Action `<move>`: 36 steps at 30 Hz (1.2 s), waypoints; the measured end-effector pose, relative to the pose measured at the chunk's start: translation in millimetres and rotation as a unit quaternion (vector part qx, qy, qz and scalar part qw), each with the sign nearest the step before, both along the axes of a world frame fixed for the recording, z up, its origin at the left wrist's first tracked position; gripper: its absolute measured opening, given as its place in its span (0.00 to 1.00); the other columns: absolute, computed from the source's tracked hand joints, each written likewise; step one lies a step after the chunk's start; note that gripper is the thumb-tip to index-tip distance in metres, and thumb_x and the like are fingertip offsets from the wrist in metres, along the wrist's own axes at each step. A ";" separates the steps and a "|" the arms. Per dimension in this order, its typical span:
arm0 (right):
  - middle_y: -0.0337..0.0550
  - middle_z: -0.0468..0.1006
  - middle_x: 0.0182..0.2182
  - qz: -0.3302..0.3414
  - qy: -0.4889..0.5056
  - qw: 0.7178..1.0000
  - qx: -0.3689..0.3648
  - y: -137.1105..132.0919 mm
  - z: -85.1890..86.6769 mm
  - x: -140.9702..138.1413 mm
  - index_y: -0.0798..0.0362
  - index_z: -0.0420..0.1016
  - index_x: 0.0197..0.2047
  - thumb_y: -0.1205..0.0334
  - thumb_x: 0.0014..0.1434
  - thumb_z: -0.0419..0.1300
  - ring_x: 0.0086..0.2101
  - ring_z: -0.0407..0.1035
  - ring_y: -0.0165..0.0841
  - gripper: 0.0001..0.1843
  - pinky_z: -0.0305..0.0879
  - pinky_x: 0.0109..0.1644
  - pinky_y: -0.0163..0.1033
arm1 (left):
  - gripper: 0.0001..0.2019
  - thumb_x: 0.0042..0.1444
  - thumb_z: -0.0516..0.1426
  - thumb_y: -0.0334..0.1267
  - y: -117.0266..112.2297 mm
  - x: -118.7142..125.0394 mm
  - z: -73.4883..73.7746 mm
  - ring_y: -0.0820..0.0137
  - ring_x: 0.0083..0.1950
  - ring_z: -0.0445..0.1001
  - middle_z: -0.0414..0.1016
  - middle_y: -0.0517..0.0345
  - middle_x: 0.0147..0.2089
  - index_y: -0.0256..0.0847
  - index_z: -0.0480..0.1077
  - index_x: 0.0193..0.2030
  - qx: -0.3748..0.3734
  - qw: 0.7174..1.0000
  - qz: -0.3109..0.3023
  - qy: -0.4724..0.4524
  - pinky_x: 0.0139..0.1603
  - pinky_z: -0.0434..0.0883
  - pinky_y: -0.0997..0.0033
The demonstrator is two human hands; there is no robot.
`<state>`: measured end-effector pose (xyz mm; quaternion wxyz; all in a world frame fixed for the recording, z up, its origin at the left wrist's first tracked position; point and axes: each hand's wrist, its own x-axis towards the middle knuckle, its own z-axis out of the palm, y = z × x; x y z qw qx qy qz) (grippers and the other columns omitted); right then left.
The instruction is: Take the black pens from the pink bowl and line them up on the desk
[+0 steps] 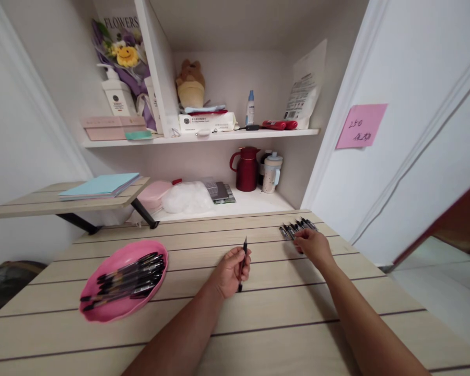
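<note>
My left hand [232,271] is closed around a slim black pen [244,256], which stands nearly upright with its pointed tip up. To the right, my right hand [315,246] reaches to a row of short black-and-clear pen pieces [285,233]; whether they are caps or whole pens I cannot tell. Its fingers are pinched together at the near side of the row, and what lies between them is hidden. On the left of the table, a pink scalloped bowl [92,308] holds many black pens [133,279] lying in a heap.
The slatted wooden table [203,329] runs up to a white shelf unit [246,136]. A small raised stand [35,201] bearing blue paper [100,185] overhangs the back left. Inside the lower shelf are a red jug [246,169], a cup [272,173] and a white plastic bag [188,197].
</note>
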<state>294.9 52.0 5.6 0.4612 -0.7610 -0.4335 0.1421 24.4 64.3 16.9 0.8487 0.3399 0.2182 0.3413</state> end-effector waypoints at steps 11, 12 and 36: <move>0.48 0.77 0.30 0.000 -0.286 0.952 -0.111 4.7 9.0 -10.6 0.55 0.72 0.39 0.70 0.47 0.52 0.32 0.70 0.36 0.16 0.59 0.35 0.37 | 0.11 0.45 0.60 0.40 -1.7 1.2 0.4 0.82 0.19 0.61 0.66 0.63 0.24 0.37 0.67 0.33 0.015 1.000 -0.007 0.021 0.17 0.49 0.82; 0.49 0.77 0.30 0.001 -0.305 0.944 -0.126 5.7 8.6 -13.0 0.56 0.72 0.40 0.70 0.48 0.52 0.32 0.70 0.37 0.15 0.59 0.35 0.37 | 0.11 0.45 0.61 0.40 -1.9 1.2 0.5 0.82 0.19 0.61 0.66 0.63 0.24 0.37 0.67 0.33 0.014 1.000 -0.008 0.023 0.17 0.50 0.82; 0.51 0.74 0.33 0.049 -0.415 0.898 -0.138 -17.1 14.3 -48.6 0.55 0.66 0.37 0.64 0.58 0.48 0.32 0.69 0.37 0.08 0.56 0.30 0.37 | 0.12 0.44 0.61 0.40 -1.4 3.2 -0.6 0.81 0.19 0.63 0.67 0.61 0.24 0.36 0.69 0.34 0.012 0.999 -0.009 0.040 0.18 0.52 0.80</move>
